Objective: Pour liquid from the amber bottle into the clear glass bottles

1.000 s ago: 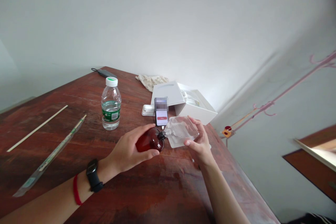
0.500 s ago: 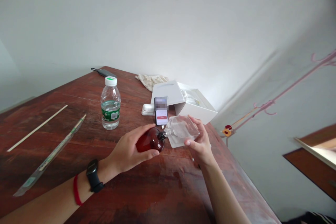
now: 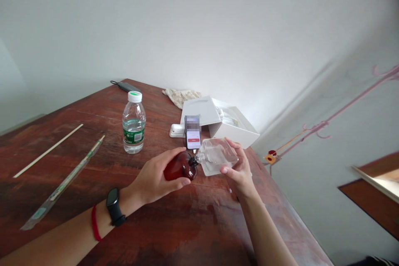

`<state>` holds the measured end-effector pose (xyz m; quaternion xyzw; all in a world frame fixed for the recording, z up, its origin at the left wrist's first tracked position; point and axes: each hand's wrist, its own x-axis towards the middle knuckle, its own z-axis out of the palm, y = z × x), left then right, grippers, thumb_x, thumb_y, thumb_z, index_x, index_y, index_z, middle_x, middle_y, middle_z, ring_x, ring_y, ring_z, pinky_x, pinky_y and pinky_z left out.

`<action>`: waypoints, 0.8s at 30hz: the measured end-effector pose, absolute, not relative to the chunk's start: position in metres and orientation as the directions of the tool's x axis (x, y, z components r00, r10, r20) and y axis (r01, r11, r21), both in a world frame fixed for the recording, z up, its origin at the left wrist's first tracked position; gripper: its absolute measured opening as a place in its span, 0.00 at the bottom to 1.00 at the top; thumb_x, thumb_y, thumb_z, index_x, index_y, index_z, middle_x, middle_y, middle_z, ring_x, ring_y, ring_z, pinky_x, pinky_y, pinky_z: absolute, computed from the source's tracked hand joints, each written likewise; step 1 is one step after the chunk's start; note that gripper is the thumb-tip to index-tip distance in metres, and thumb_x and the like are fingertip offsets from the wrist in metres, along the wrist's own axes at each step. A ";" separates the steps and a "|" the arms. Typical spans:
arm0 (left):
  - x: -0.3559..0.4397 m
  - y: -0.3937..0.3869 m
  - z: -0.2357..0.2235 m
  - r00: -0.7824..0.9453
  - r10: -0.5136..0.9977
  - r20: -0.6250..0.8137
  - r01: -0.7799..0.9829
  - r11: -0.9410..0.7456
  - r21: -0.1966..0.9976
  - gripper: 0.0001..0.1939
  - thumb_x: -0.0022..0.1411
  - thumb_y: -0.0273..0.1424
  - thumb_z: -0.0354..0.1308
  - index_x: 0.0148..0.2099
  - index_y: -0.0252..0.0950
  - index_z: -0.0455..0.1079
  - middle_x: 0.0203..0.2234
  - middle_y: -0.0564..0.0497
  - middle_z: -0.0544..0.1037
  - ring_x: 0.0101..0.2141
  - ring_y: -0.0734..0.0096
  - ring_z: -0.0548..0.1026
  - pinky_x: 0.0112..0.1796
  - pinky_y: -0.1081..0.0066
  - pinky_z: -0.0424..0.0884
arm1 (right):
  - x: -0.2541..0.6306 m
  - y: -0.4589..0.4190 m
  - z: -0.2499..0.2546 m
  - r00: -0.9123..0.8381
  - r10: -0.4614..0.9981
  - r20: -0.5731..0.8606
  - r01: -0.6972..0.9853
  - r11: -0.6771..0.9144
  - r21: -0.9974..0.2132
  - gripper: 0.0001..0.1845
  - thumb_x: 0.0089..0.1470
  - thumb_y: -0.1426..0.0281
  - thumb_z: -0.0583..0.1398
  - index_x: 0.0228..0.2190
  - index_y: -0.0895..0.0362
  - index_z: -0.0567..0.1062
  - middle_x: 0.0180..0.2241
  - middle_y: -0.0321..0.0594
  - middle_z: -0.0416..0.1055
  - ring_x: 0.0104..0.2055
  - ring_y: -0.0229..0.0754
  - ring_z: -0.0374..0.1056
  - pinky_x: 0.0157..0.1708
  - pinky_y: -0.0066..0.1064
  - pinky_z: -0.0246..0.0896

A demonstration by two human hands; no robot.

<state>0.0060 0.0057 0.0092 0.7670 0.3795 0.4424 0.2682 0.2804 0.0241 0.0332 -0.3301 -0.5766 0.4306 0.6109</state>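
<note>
The left hand [image 3: 151, 178] wraps a round brown bottle [image 3: 181, 167], its fingers curled together over the top and its thumb-side fingers pressed against the body, while the right hand [image 3: 239, 170] grips a clear flat bottle [image 3: 217, 157] from below, its fingers [image 3: 232, 145] clamped on the far edge and its thumb along the near side. Both bottles are held in the air above a dark red wooden table [image 3: 99, 162], lying nearly level and meeting neck to neck, with the narrow clear neck touching the black collar of the brown bottle. So far the 2 necks are together and neither bottle is back on the table. Whether liquid is passing between them I cannot tell; the brown glass hides its contents, and the clear bottle seems to hold only a little. Just beyond the hands stand a phone [image 3: 193, 139] and an open white box [image 3: 221, 122]. A water bottle [image 3: 134, 122] stands to the left, near 2 chopsticks [image 3: 48, 150], one in a plastic sleeve.
</note>
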 end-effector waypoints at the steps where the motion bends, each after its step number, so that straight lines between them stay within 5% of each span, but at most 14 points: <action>1: 0.006 0.006 0.009 0.322 0.820 0.472 0.348 -0.567 0.747 0.40 0.64 0.57 0.65 0.69 0.40 0.68 0.61 0.42 0.79 0.59 0.47 0.79 0.62 0.52 0.73 | 0.281 0.024 0.032 -0.036 0.908 0.418 -0.146 0.409 -0.901 0.40 0.37 0.60 0.82 0.52 0.44 0.78 0.56 0.44 0.81 0.59 0.60 0.76 0.55 0.51 0.74; 24: 0.006 0.008 0.010 0.335 0.823 0.458 0.337 -0.559 0.758 0.39 0.64 0.55 0.65 0.69 0.38 0.67 0.62 0.41 0.79 0.59 0.47 0.78 0.63 0.52 0.72 | 0.284 0.025 0.031 -0.049 0.879 0.474 -0.122 0.466 -0.876 0.40 0.39 0.62 0.82 0.54 0.45 0.79 0.56 0.43 0.82 0.58 0.57 0.77 0.53 0.45 0.76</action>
